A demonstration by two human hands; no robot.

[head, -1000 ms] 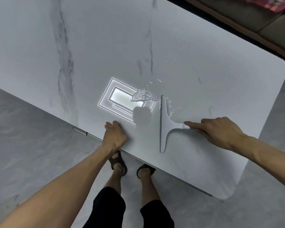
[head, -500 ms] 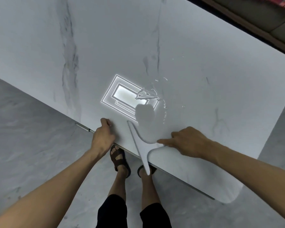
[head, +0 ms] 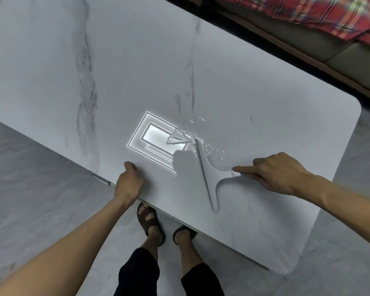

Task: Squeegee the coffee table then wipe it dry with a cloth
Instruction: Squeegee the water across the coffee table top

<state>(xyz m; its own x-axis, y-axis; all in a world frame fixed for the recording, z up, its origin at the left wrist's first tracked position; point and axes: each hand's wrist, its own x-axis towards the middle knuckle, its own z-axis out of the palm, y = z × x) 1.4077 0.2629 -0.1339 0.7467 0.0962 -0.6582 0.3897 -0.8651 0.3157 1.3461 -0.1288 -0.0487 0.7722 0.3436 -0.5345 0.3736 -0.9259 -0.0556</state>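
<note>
White plastic squeegee lies flat on the coffee table, with the blade's far end touching the water puddle. Right hand grips the handle, index finger extended along it and the other fingers curled around it. Left hand rests on the near table edge, fingers curled, holding nothing. Half a second earlier the blade overhung the near edge; it now sits fully on the top.

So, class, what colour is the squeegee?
White: the squeegee shows best in the head view.
</note>
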